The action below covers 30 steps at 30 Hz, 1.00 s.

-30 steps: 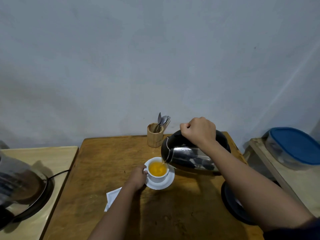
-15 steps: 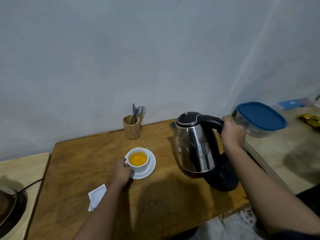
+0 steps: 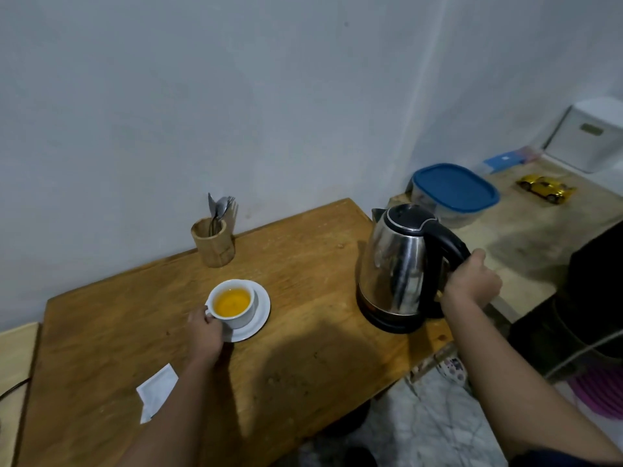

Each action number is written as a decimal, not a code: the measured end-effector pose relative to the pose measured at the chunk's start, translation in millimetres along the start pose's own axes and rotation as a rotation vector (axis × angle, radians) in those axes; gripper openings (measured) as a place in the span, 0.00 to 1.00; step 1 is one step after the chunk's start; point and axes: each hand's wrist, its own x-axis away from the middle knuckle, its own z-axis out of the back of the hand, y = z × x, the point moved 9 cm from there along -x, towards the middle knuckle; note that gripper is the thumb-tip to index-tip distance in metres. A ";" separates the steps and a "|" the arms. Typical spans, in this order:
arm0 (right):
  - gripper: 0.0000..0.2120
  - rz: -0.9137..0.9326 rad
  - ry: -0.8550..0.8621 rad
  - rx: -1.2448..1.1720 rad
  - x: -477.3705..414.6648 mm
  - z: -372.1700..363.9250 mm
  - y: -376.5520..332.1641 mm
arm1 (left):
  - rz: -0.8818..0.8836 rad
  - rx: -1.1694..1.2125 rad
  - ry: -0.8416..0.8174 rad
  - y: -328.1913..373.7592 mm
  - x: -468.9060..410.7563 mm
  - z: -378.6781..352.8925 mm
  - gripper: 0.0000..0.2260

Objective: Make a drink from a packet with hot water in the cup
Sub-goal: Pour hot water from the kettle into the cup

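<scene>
A white cup [image 3: 236, 316] filled with orange drink sits on a white saucer [image 3: 261, 318] in the middle of the wooden table [image 3: 303, 365]. My left hand [image 3: 205, 335] grips the cup's handle from the near side. A steel electric kettle [image 3: 401, 261] stands upright on its black base [image 3: 387, 323] near the table's right edge. My right hand [image 3: 472, 284] is closed around the kettle's black handle. A white opened packet [image 3: 155, 390] lies flat near the table's front left, partly behind my left forearm.
A wooden holder [image 3: 214, 242] with spoons and forks stands at the back by the wall. To the right, a lower surface carries a blue-lidded container [image 3: 455, 190], a yellow toy car [image 3: 546, 188] and a white box [image 3: 593, 136]. A pale counter edge [image 3: 17, 358] lies at left.
The kettle went from tilted and pouring into the cup to upright, then moved right and came down on its base. My left hand stayed on the cup. The view swung right.
</scene>
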 end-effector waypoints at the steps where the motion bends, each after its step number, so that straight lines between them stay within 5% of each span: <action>1: 0.19 -0.016 0.018 -0.013 -2.1 3.3 4.4 | -0.002 -0.005 0.007 0.2 0.1 0.2 0.14; 19: 0.20 0.017 -0.036 -0.191 -20.5 15.1 30.6 | -0.026 -0.022 0.001 -1.8 -2.9 0.8 0.13; 25: 0.21 0.194 -0.087 -0.070 -24.4 13.8 28.7 | -0.044 -0.020 -0.016 0.2 -4.0 0.7 0.13; 30: 0.15 0.549 -0.242 0.041 -9.4 4.4 2.0 | -0.008 -0.004 -0.038 -2.4 -3.7 0.0 0.14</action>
